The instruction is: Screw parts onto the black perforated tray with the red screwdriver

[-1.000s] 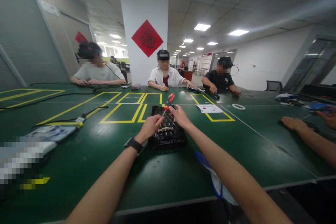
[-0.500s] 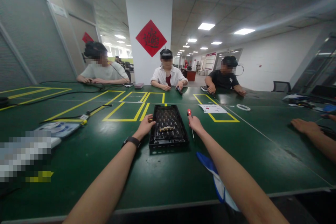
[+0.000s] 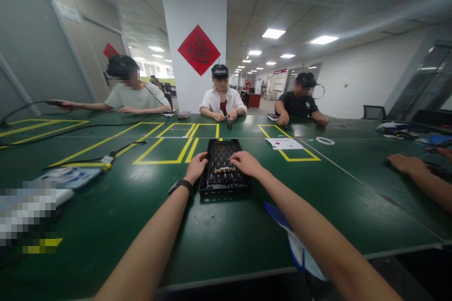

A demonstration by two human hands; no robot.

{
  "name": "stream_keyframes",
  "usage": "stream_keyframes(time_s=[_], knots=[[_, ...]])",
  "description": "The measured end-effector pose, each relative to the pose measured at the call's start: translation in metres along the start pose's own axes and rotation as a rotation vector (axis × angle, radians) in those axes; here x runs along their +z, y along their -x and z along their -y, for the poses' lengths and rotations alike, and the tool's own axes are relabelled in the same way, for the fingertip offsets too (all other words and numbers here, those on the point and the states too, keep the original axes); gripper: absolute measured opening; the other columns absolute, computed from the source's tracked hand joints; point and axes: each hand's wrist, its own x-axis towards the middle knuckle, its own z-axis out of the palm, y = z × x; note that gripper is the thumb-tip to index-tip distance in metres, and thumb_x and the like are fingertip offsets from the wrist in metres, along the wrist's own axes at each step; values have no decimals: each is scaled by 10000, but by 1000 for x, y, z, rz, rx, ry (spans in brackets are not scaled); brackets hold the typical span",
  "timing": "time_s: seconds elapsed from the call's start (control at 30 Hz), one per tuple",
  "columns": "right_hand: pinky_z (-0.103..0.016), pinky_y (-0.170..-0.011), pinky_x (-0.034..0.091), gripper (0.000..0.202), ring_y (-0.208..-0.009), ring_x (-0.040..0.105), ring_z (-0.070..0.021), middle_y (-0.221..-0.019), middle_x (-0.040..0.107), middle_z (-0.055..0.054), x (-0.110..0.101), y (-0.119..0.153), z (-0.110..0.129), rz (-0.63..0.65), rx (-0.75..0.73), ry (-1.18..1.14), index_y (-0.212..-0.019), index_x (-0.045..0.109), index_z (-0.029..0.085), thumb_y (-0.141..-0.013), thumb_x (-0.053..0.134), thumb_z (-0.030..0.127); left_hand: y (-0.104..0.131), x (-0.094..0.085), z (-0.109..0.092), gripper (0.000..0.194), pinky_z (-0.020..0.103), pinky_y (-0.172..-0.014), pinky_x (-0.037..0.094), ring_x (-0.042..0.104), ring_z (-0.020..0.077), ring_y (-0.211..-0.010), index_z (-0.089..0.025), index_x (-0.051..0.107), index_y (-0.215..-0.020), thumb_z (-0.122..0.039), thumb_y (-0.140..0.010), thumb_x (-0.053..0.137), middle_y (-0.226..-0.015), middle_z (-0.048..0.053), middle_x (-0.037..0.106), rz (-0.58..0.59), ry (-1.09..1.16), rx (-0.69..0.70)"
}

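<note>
A black open case lies on the green table in front of me, with a small brass-coloured part inside. My left hand grips the case's left edge, and a dark band is on that wrist. Over the right side of the case is my right hand, its fingertips pressed together just above and right of the brass-coloured part. Whatever those fingertips hold, if anything, is too small to make out. No screwdriver shows in this view now.
A blue and white cloth-like item lies beside my right forearm. White paper and a white ring are farther right. Cables and a bag-like item lie left. Three people sit opposite; another person's hands are at right.
My right hand has moved left from beside the case to over it, and the red-handled screwdriver it held is no longer visible. The person at far left has stretched out an arm.
</note>
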Motion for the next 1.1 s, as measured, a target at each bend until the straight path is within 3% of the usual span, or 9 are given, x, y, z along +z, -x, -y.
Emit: stream_keyframes(time_s=[0.07, 0.17, 0.27, 0.47, 0.57, 0.73, 0.87, 1.0, 1.1], knots=[[-248, -835, 359, 250, -940, 526, -158, -984, 623, -54, 6, -11, 7, 82, -111, -36, -970, 652, 221, -814, 492, 333, -2, 1, 1, 432, 307, -944, 391, 538, 176, -1049, -133, 550, -1135, -143, -708, 486, -1176, 87, 567, -12, -36, -13], [-270, -839, 355, 201, -973, 497, -182, -978, 605, -58, 17, -23, 9, 109, -146, -30, -869, 676, 217, -716, 620, 334, -3, 1, 1, 432, 320, -935, 394, 537, 184, -1045, -149, 553, -1136, -159, -709, 487, -1172, 81, 571, -28, -66, -25], [-249, -774, 381, 206, -878, 534, -158, -894, 618, -45, 25, -28, 5, 129, -155, -107, -819, 655, 178, -635, 691, 261, -1, 1, -1, 432, 320, -928, 397, 543, 184, -1033, -152, 551, -1141, -170, -714, 487, -1167, 81, 574, -26, -73, -21], [-192, -650, 390, 141, -680, 561, -94, -747, 627, -12, 25, -22, 17, 56, -222, -308, -829, 612, 141, -705, 616, 208, 3, 0, -6, 423, 309, -928, 395, 547, 180, -1026, -146, 553, -1136, -177, -721, 482, -1163, 84, 576, -34, -86, -12], [-178, -615, 383, 182, -651, 568, -90, -732, 633, -1, 19, -22, 27, 141, -289, -287, -859, 620, 161, -681, 636, 198, 3, 1, -6, 430, 305, -924, 400, 549, 180, -1024, -143, 545, -1146, -184, -723, 479, -1165, 87, 574, -33, -89, -2], [-184, -602, 379, 124, -691, 581, -113, -784, 656, -22, 7, -24, 27, 81, -159, -76, -796, 655, 177, -675, 633, 198, 4, 2, -5, 441, 293, -948, 381, 533, 174, -1054, -140, 538, -1159, -165, -724, 473, -1181, 80, 564, -21, -82, 8], [-179, -616, 397, 183, -686, 597, -110, -765, 663, -16, 11, -20, 26, 209, -219, -157, -848, 665, 178, -671, 649, 222, 5, 2, -6, 439, 292, -956, 373, 528, 175, -1065, -141, 538, -1162, -176, -729, 477, -1195, 79, 556, -21, -86, 5], [-190, -636, 396, 157, -739, 593, -122, -817, 665, -21, 15, -16, 24, 57, -116, -78, -836, 665, 197, -687, 632, 235, 6, 0, -6, 434, 283, -957, 374, 523, 174, -1075, -144, 541, -1161, -186, -732, 489, -1205, 74, 550, -5, -80, 14], [-198, -613, 389, 137, -731, 584, -127, -842, 663, -28, 6, -16, 13, -25, -16, -9, -808, 666, 199, -696, 621, 264, 6, -1, -7, 431, 283, -958, 373, 519, 174, -1079, -145, 540, -1164, -199, -739, 495, -1199, 71, 554, -1, -85, 22]])
